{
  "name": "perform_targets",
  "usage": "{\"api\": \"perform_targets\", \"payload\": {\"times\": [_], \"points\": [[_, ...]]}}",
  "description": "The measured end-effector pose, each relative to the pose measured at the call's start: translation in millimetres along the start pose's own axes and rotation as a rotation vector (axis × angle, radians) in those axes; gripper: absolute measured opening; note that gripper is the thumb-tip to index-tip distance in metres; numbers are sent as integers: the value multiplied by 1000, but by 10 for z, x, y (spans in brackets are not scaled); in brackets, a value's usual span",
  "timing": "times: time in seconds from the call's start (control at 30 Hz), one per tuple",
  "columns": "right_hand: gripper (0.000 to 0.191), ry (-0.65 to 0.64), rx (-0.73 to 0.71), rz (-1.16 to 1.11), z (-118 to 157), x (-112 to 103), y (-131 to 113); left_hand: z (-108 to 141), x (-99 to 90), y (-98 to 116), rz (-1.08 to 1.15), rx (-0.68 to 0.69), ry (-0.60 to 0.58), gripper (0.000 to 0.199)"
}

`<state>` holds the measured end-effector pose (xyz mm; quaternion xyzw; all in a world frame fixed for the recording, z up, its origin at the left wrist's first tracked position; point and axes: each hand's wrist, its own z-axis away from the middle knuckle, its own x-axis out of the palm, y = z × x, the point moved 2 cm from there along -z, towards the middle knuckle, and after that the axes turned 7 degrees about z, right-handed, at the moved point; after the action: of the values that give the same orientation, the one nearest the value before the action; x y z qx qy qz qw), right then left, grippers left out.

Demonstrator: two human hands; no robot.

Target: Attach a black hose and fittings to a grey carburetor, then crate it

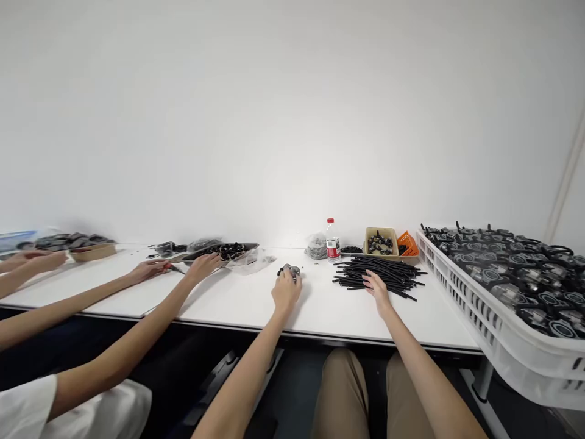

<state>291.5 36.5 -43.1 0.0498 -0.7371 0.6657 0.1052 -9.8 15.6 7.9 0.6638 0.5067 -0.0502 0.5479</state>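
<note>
**Two hands on a white bench: one on a small metal part, one on a heap of black tubes**

The left hand (286,291) rests on the white table (237,302), fingers curled over a small grey-and-black metal part (289,270) that lies just ahead of the knuckles. The fingers touch it, but I cannot tell whether they truly grip it or only rest against it.

The right hand (378,288) lies flat, fingers spread and loose, on the near edge of a heap of short black tubes (379,271) spread across the table. Nothing is pinched between the fingers; they only touch the tubes.

Behind the heap stands a clear plastic bottle (333,241) with a red cap and a red label; its writing is too small to read. Beside it sit a crumpled clear bag (316,246), a tan tray (381,242) of dark small parts and an orange basket (408,243). On the right a large white slatted crate (484,311) holds rows of black-and-grey assemblies and overhangs the table edge.

To the left, a co-worker's two hands (180,267) reach toward a flat tray of black parts (226,250). Farther left another person's hand (43,260) lies near a low brown tray (89,247).
</note>
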Motion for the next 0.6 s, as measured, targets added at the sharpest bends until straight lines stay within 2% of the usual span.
{"api": "perform_targets", "payload": {"times": [0.13, 0.3, 0.4, 0.5, 0.6], "points": [[30, -4, -7, 14, -2, 2, -6, -81, -151, -208, -277, -52, -135, 36], [28, -12, -10, 20, -10, 28, 3, -76, -187, -182, -454, 57, -259, 33], [26, -20, -9, 25, -24, 49, 11, -20, -237, -42, -509, 142, -276, 31], [26, -29, -1, 38, -49, 60, 10, 93, -253, 190, -518, 241, -282, 30], [28, -26, 0, 59, -60, 61, 4, 311, -133, 509, -468, 386, -330, 32]]}}
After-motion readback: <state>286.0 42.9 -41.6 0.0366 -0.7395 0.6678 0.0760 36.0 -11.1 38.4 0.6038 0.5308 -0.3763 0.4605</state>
